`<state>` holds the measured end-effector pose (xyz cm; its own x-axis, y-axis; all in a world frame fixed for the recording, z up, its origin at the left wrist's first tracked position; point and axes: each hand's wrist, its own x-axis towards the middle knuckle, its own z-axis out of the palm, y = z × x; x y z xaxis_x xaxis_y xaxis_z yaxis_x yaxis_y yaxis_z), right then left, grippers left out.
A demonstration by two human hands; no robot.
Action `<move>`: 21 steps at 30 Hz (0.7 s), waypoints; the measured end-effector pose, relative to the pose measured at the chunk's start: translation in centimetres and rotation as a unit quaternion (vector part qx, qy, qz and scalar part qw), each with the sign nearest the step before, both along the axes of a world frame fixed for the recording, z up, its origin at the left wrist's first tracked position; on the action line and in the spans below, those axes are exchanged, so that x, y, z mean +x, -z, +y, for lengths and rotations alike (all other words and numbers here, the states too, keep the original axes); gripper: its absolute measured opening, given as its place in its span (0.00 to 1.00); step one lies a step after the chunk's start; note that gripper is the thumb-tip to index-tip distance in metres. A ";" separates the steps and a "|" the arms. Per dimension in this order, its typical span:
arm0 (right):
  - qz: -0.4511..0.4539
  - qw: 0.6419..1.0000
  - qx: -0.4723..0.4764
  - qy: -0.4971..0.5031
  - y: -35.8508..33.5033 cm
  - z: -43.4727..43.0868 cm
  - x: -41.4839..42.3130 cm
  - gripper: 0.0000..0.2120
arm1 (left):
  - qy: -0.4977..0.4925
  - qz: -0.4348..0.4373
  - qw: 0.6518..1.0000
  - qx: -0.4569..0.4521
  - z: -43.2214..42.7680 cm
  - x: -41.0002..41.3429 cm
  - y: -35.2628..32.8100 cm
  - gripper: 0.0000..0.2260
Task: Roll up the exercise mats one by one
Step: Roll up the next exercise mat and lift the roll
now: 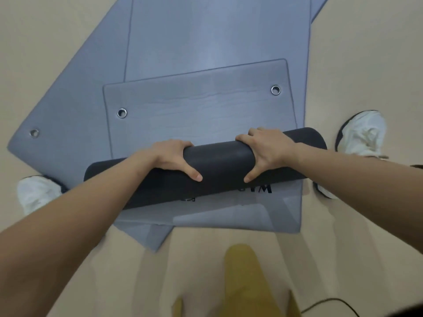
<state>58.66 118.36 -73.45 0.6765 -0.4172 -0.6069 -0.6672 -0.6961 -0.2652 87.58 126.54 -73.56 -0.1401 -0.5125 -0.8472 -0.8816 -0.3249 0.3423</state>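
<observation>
A dark charcoal roll of foam exercise mat (219, 163) lies crosswise in front of the person, on top of a pile of flat grey-blue mats on the beige floor (366, 53). The left hand (174, 156) and right hand (265, 149) both grip the roll near its middle, fingers curled over its far side and thumbs pressed on its near side. Beyond the roll, the unrolled grey-blue end of the mat (199, 99) lies flat, with two metal eyelets (122, 113) near its far edge. Under it lie a long grey-blue mat (206, 30) running away from the person and an angled grey-blue mat (68, 99) pointing left. A white shoe (36, 193) stands at the roll's left end, and another white shoe (364, 133) at its right end. A blurred yellow shape (247, 282) and a black cable (332, 303) show at the bottom.
</observation>
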 end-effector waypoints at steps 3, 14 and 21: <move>0.003 1.000 0.014 -0.017 0.4 3.5 -1.1 0.56 | 0.008 0.009 1.000 0.008 4.1 -1.2 0.3 0.49; 0.041 0.995 0.096 0.000 1.1 4.1 -0.8 0.57 | 0.042 -0.044 0.981 -0.183 10.7 -1.8 0.1 0.46; 0.058 0.980 0.188 0.038 1.5 1.6 0.3 0.57 | 0.053 -0.156 0.910 -0.381 14.6 -7.0 0.7 0.39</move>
